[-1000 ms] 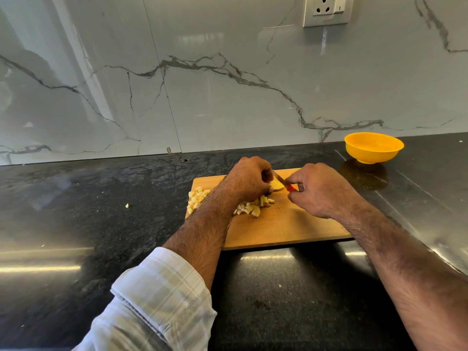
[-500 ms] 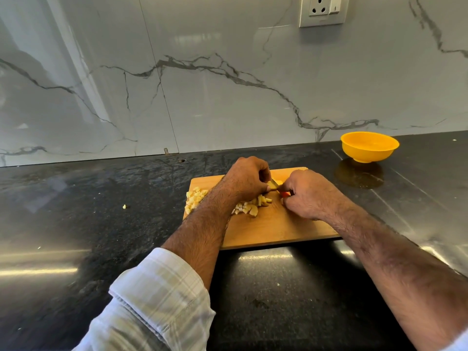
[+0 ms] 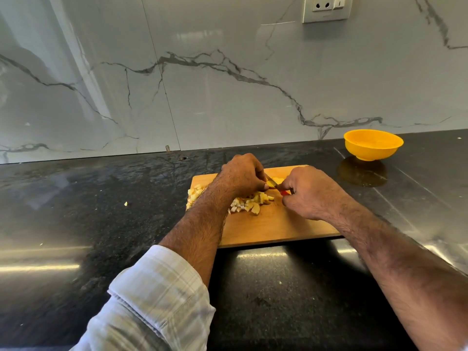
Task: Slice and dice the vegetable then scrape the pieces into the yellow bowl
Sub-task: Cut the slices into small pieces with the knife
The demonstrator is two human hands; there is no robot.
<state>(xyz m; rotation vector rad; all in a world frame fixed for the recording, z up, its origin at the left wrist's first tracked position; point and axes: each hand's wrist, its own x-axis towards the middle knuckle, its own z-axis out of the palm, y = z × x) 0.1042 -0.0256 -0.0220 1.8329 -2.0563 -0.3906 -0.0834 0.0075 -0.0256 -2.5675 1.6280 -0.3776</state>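
While cutting goes on at frame centre, the stock stands as follows

Board (image 3: 273,229): wooden, on the dark bench (image 3: 101,224), centre of frame, near edge toward the viewer

Diced pieces (image 3: 249,205): a pale yellow heap on the board's left half, partly hidden under the left forearm; a second cluster (image 3: 193,196) at the board's left edge. Judged as the greater part of the vegetable, already cut

Uncut piece (image 3: 274,182): small yellow remnant at the board's upper middle, between the two hands. Judged as the last to be diced

Left hand (image 3: 241,177): fingers curled down over the remnant, steadying it; the exact contact is hidden

Right hand (image 3: 310,192): fingers closed round a knife (image 3: 277,186) with a red handle; only a sliver of handle and a short length of blade show, the blade lying on or at the remnant

Bowl (image 3: 373,144): yellow, upper right of frame, on the bench well apart from the board; no pieces visible in it

Strays: one bit (image 3: 125,204) on the bench left of the board, another speck (image 3: 280,282) lower centre

Status, judged: slicing near done, dicing in its closing cuts; scraping into the bowl not yet begun, and the bowl sits far enough off that board or bowl will need bringing across
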